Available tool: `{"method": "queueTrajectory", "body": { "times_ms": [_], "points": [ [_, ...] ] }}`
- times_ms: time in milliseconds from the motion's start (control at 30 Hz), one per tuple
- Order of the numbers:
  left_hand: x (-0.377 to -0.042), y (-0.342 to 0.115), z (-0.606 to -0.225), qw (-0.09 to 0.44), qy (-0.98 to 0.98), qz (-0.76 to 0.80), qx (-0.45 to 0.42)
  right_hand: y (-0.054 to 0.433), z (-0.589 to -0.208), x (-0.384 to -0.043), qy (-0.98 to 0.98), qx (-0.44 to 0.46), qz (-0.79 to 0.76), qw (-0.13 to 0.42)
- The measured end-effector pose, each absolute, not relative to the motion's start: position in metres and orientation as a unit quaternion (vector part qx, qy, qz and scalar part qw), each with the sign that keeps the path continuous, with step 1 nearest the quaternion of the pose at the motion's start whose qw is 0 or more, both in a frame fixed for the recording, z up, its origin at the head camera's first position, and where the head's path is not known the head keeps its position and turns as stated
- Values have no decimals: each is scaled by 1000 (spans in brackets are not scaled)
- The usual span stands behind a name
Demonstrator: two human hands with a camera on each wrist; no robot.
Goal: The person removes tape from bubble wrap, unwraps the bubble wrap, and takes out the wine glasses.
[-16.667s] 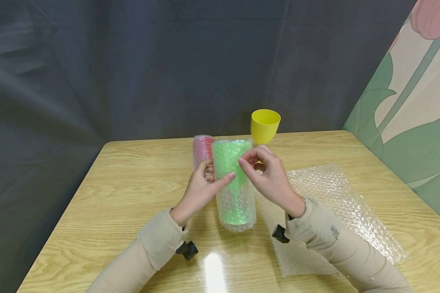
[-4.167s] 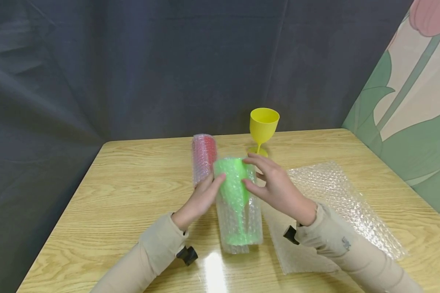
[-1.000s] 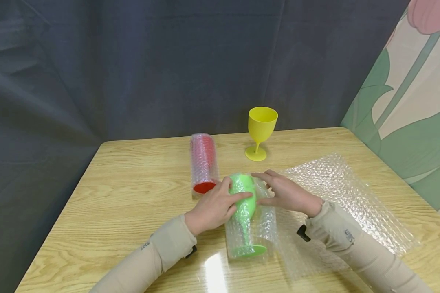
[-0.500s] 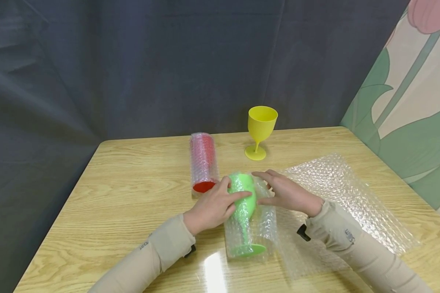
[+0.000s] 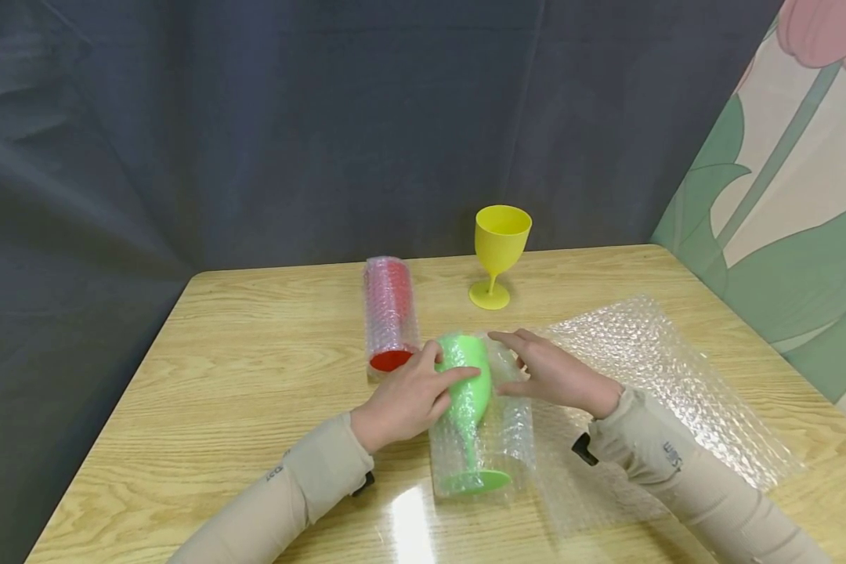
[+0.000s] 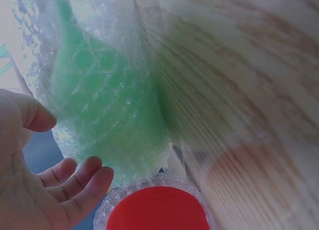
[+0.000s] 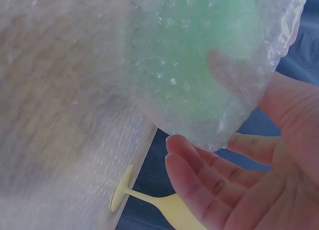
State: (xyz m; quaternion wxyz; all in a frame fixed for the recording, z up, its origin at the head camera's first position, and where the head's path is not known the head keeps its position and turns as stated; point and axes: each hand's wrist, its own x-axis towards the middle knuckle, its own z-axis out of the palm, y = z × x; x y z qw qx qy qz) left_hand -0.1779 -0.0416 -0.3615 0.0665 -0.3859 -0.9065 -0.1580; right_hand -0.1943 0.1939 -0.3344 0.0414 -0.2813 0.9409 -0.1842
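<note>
A green goblet [image 5: 468, 403] lies on the wooden table, partly inside bubble wrap [image 5: 515, 439]. Its base points toward the near edge, and part of it shows bare. From the left, my left hand [image 5: 405, 399] holds the bowl, one finger stretched across it. In the left wrist view, that hand's thumb and several fingers [image 6: 75, 190] meet the wrap near the rim. My right hand [image 5: 560, 374] holds the wrap's right flap beside the bowl. Through the film in the right wrist view, its thumb [image 7: 234, 73] shows, with the other fingers at the flap's edge.
A red goblet [image 5: 392, 359] rolled in bubble wrap lies behind my left hand. Farther back stands a yellow goblet [image 5: 500, 243], unwrapped. A flat sheet of bubble wrap [image 5: 663, 384] spreads under my right forearm. A dark curtain [image 5: 395, 133] hangs behind the table [image 5: 240, 345].
Earlier, both hands held the green goblet raised in its closed wrap. It now lies lower on the table with the wrap partly unrolled. Over the last second the hands stay almost still.
</note>
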Motion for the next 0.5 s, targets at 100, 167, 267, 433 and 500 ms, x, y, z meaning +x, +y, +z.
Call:
{"method": "queueTrajectory", "body": {
  "times_ms": [100, 167, 267, 433, 500],
  "points": [
    [-178, -42, -361, 68, -906, -160, -385, 194, -335, -194, 941, -280, -184, 42],
    [-178, -43, -361, 68, -906, -161, -385, 195, -335, -194, 941, -280, -184, 41],
    [-178, -43, -362, 70, -906, -161, -385, 195, -337, -194, 941, -281, -183, 37],
    [-178, -43, -362, 68, -906, -164, -384, 196, -338, -194, 941, -281, -185, 36],
    [-178, -44, -363, 68, -906, -166, -384, 197, -339, -194, 941, -281, -185, 36]
  ]
}}
